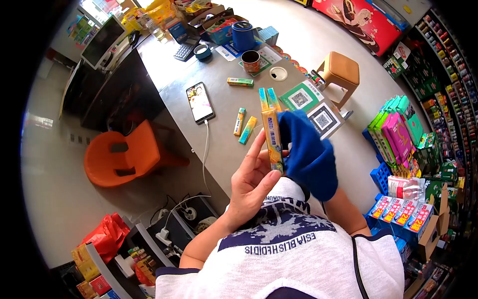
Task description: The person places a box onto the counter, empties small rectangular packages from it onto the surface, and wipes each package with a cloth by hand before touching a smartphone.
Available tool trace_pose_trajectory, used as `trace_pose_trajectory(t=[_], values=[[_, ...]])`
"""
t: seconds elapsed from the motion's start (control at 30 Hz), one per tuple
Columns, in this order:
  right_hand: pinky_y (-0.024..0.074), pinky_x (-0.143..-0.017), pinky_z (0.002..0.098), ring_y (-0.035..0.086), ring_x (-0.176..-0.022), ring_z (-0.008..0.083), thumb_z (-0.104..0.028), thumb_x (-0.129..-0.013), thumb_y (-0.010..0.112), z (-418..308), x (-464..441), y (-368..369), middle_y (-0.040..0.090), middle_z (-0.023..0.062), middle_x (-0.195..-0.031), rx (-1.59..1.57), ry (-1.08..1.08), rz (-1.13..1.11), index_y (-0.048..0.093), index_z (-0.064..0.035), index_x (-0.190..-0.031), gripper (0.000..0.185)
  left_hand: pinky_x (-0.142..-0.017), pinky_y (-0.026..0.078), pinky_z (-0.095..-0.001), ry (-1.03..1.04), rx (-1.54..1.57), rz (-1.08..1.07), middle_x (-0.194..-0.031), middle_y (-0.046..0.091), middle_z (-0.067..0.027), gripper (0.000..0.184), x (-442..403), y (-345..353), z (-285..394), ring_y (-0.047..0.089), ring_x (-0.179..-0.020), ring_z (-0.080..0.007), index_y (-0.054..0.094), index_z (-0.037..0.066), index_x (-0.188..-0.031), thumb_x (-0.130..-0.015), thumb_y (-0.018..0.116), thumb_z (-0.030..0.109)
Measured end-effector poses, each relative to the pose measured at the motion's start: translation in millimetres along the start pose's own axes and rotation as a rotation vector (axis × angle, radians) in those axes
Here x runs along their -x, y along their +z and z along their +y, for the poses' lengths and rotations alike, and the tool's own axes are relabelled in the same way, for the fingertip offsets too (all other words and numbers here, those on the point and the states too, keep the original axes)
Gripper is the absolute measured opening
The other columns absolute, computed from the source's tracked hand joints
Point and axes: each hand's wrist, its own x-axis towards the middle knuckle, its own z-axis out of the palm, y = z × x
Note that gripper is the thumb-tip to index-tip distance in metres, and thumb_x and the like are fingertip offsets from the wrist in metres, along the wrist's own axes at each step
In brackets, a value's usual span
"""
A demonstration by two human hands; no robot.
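Note:
My left hand is closed around a yellow candy stick pack, held upright with thumb and fingers at its lower half. A blue cloth covers my right hand and hangs in folds against the pack's right side; the fingers underneath are hidden. Just beyond the held pack, two blue-and-yellow packs lie side by side on the grey counter. Two more, an orange-and-teal pack and a yellow-and-teal pack, lie to the left. Farther back is another small pack.
A phone on a white cable lies left. Behind stand an open tin, tape roll and blue canister. QR-code cards lie right. Around the counter are an orange chair and a stool.

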Motion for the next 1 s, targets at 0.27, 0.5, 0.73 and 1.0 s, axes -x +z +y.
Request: trace_pose_trajectory(t=[0.27,0.5,0.73,1.0], values=[[0.0464,-0.091,0.0317,0.054,-0.107,0.0202,-0.015,-0.083,0.068,43,25,27,0.052,0.0098,-0.123,-0.659,0.001,-0.114,0.038,-0.0034,-0.133,0.059,-0.074,0.048,-0.0273,0.196,-0.685,0.051,-0.100,0.058,-0.0153,0.069,4,0,-3,0.056,-0.081,-0.0186,0.040,-0.005,-0.136,-0.071,0.060,-0.016],[0.0438,-0.090,0.0279,0.055,-0.102,0.0171,-0.011,-0.086,0.062,55,14,27,0.057,0.0096,-0.114,-0.763,-0.085,0.034,0.053,-0.0022,-0.117,0.033,-0.074,0.048,-0.0270,0.131,-0.704,0.014,-0.096,0.058,-0.0141,0.071,10,0,-6,0.058,-0.081,-0.0186,0.038,-0.003,-0.138,-0.072,0.065,-0.011],[0.0453,-0.086,0.0286,0.058,-0.097,0.0205,-0.012,-0.083,0.063,78,-3,32,0.059,0.0090,-0.110,-0.752,-0.001,0.050,0.058,-0.0051,-0.109,0.027,-0.082,0.052,-0.0312,0.098,-0.601,0.007,-0.103,0.061,-0.0153,0.069,14,-2,-8,0.062,-0.090,-0.0181,0.037,-0.004,-0.137,-0.075,0.067,-0.008],[0.0488,-0.086,0.0281,0.060,-0.097,0.0177,-0.009,-0.081,0.066,59,-8,7,0.060,0.0105,-0.112,-0.250,-0.134,-0.130,0.053,-0.0027,-0.117,0.039,-0.086,0.047,-0.0281,0.004,-0.514,0.018,-0.098,0.050,-0.0059,0.068,15,-12,-10,0.055,-0.091,-0.0128,0.039,0.000,-0.137,-0.076,0.071,-0.004]])
